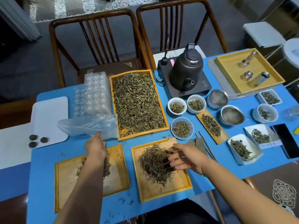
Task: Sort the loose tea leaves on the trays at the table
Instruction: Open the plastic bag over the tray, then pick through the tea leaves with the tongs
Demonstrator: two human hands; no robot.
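Three wooden trays lie on the blue table. The big far tray (115,101) is full of loose tea leaves (137,102). The near middle tray (178,183) holds a dark leaf pile (153,165). My right hand (182,157) rests on that pile's right side, fingers spread among the leaves. The near left tray (68,180) carries a small scatter of leaves (106,167), partly hidden by my forearm. My left hand (95,147) is above that tray's far edge, touching a clear plastic bag (87,124); its fingers are hidden from me.
A black kettle (186,73) stands on its base behind white bowls of tea (177,105). Two metal strainers (232,114), paper boats of leaves (242,148), a yellow tray with metal tools (229,73), a white tray with tea cakes (48,117) and plastic moulds (95,92) crowd the table. Two chairs (90,41) stand behind.
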